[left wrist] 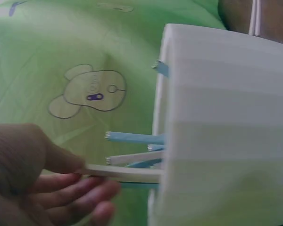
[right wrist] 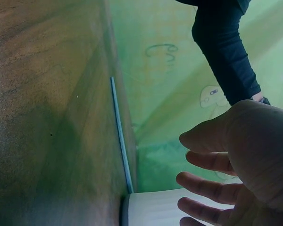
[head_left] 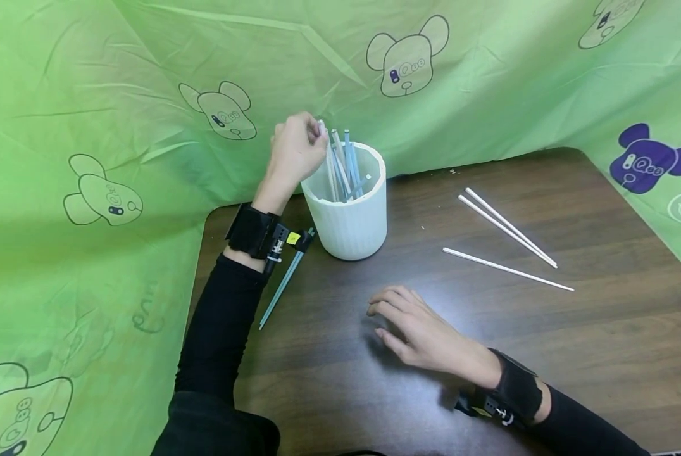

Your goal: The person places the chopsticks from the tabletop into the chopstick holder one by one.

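My left hand (head_left: 296, 152) is over the rim of a white ribbed cup (head_left: 349, 225) near the back of the table. Its thumb and fingers pinch the upper end of a white chopstick (left wrist: 127, 173), whose lower part is inside the cup. Several blue chopsticks (left wrist: 134, 137) and another white one stand in the cup beside it. My right hand (head_left: 426, 332) hovers low over the table in front of the cup, fingers apart and slightly bent, holding nothing.
Three white chopsticks lie on the right of the wooden table (head_left: 602, 329): a close pair (head_left: 508, 228) and a single one (head_left: 508, 269). Blue chopsticks (head_left: 283, 282) lie left of the cup, partly behind the wrist camera. Green printed cloth (head_left: 318, 69) hangs around the back and left.
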### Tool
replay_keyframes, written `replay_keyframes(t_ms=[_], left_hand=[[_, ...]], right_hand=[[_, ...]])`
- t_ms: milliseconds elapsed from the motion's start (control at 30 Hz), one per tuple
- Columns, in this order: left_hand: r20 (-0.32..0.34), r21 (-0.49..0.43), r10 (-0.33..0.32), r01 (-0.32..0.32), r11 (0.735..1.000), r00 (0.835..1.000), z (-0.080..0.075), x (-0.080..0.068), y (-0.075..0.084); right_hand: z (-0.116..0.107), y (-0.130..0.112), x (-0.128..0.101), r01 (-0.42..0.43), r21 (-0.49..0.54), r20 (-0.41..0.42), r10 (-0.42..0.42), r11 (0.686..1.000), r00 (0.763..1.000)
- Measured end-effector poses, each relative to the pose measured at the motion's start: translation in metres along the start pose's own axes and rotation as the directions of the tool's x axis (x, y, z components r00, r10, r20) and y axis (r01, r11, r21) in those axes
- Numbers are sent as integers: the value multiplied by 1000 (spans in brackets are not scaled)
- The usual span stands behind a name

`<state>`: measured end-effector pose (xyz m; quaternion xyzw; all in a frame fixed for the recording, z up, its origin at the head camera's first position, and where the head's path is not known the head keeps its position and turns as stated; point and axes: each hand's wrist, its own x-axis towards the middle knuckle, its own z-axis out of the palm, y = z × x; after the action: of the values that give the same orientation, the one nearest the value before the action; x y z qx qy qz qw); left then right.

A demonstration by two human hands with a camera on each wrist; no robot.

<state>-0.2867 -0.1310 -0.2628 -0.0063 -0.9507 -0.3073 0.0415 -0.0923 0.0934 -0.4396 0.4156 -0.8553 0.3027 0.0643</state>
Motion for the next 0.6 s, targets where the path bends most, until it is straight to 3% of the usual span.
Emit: replay_keyframes(t_ms=[100, 167, 367, 600], left_hand=[[93, 82, -41, 33, 996, 995, 7, 1, -6], [111, 94, -55, 45, 995, 992, 10, 1, -9], [65, 67, -63, 58, 996, 996, 7, -2, -10], [8, 52, 15, -15, 999, 1000, -6, -19, -6]], right_hand=[[1, 0, -1, -1, 1, 0, 1, 1000, 1000], [1, 0, -2, -1, -3, -5, 1, 1000, 1000], [-2, 1, 0, -5, -8, -12, 5, 1000, 1000], [-12, 7, 6, 21, -19, -77, -22, 1000, 997]])
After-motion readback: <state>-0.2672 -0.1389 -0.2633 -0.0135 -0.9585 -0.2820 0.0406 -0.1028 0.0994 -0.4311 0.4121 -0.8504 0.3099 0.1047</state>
